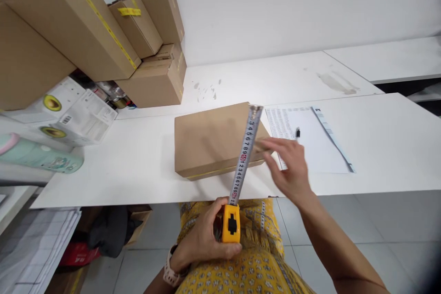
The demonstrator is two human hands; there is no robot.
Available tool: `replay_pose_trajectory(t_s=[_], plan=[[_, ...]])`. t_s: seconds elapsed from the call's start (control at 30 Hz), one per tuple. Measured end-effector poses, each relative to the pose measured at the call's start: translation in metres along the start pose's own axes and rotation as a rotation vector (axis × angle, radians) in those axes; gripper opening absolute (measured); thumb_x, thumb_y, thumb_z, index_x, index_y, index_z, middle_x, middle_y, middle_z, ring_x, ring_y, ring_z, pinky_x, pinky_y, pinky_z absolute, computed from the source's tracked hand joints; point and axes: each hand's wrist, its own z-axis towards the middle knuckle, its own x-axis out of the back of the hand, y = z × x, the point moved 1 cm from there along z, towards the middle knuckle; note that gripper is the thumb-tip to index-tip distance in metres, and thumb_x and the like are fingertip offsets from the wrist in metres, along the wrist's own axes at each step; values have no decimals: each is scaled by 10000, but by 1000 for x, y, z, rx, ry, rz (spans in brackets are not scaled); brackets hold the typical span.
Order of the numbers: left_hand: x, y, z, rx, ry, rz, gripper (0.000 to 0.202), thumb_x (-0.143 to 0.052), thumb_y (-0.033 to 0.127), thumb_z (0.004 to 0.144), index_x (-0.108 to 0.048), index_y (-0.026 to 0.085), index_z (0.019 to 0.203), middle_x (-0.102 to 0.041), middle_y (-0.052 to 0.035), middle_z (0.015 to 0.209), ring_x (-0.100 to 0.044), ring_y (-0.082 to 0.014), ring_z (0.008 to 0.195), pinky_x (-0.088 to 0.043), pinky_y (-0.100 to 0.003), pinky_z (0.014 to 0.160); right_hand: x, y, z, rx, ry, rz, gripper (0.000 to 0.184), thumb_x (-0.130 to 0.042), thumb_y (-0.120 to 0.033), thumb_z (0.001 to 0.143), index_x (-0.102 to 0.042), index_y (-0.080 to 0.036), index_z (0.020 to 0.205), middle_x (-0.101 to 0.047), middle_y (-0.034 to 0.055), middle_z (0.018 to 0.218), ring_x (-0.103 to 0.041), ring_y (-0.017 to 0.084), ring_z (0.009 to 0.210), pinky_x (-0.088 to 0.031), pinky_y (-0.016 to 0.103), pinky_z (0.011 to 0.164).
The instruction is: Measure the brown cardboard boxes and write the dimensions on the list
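Note:
My left hand (206, 234) is wrapped round a yellow tape measure (230, 224), held below the table's front edge. Its blade (245, 154) is pulled out and reaches up over a flat brown cardboard box (210, 140) lying on the white table (138, 165). My right hand (289, 165) hovers at the box's right edge, fingers stretched toward the blade, slightly blurred, with nothing in it. A printed sheet (310, 142) lies right of the box, with a black pen (297, 133) on it.
Several stacked cardboard boxes (86, 32) stand at the back left, with white avocado-print cartons (69, 110) and a mint-green bottle (37, 156) beside them. A second white table (389, 57) is at the back right. Bags and papers sit on the floor at the left.

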Motion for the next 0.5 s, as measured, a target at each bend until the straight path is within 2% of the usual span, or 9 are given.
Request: replay_pose_trajectory(t_s=[0.1,0.2,0.27,0.37,0.43,0.5], plan=[[-2,3,5,6,-39,122,736,-831,343,624,-534,252,1291,-653,-24,1077,-605,-215,883,-506,-337,782,20,7,9,-278,142,363,272,-513,-324,1012,-658,-272,1236,-717,66,1063,-668,207,947,-523,406,829],[-4,6,9,-25,-63,235,744,-838,320,614,-532,252,1290,-657,-23,1081,-610,-231,914,-503,-368,849,32,6,18,-367,152,632,340,-504,-437,1004,-669,-269,1250,-707,54,937,-667,186,794,-552,357,670],[-5,6,10,-43,-85,265,745,-839,321,620,-529,254,1293,-659,-30,1102,-618,-244,946,-504,-387,888,35,3,19,-406,152,671,315,-595,-423,959,-690,-267,1216,-692,34,845,-649,167,694,-541,319,570],[-4,2,7,-28,-90,287,754,-843,315,628,-518,268,1307,-661,-45,1157,-628,-273,1018,-506,-419,926,36,-2,13,-465,202,632,251,-695,-311,898,-713,-259,1143,-673,-1,754,-594,125,549,-520,279,477],[-2,-1,3,-8,-38,266,848,-843,291,641,-445,291,1390,-633,-67,1270,-620,-296,1114,-502,-449,963,36,-6,7,-453,198,649,236,-705,-249,888,-707,-251,1124,-685,-10,749,-591,113,521,-526,262,461],[1,-4,0,-25,71,204,967,-837,261,662,-321,321,1478,-572,-91,1384,-605,-303,1190,-508,-463,980,33,-15,0,-392,105,706,248,-686,-186,897,-678,-252,1136,-709,-12,772,-628,115,550,-540,245,468]])
